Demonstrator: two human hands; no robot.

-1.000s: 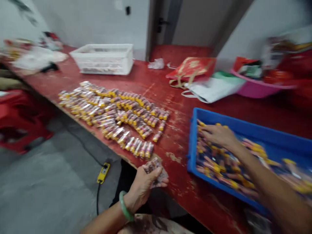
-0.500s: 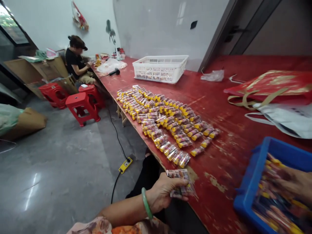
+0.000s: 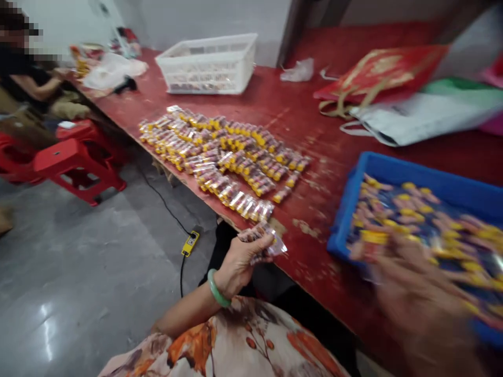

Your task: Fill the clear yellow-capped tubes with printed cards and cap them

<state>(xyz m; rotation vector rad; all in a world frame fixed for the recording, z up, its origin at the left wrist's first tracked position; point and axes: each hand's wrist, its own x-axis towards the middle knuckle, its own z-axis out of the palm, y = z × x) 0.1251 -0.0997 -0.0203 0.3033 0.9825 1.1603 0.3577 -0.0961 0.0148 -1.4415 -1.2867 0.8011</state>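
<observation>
My left hand (image 3: 239, 264), a green bangle on its wrist, pinches a small stack of printed clear plastic packets (image 3: 261, 242) at the table's front edge. My right hand (image 3: 416, 288) is smeared by motion over the near left corner of a blue bin (image 3: 338, 230). A small pink piece with a yellow end (image 3: 373, 243) shows at its fingertips. Many like pieces (image 3: 416, 201) lie loose in the bin. Left of the bin, rows of wrapped pink-and-yellow pieces (image 3: 236, 162) cover part of the red table (image 3: 310, 267).
A white plastic basket (image 3: 208, 65) stands at the back. Red (image 3: 385, 73) and white (image 3: 424, 118) bags lie behind the bin. Another person (image 3: 27, 78) sits at the far left near red stools (image 3: 74, 162). A yellow power strip (image 3: 190, 243) lies on the floor.
My view has turned right and down. My right hand has come up from among the loose pieces to the bin's near left edge with one piece. My left hand still holds the packets.
</observation>
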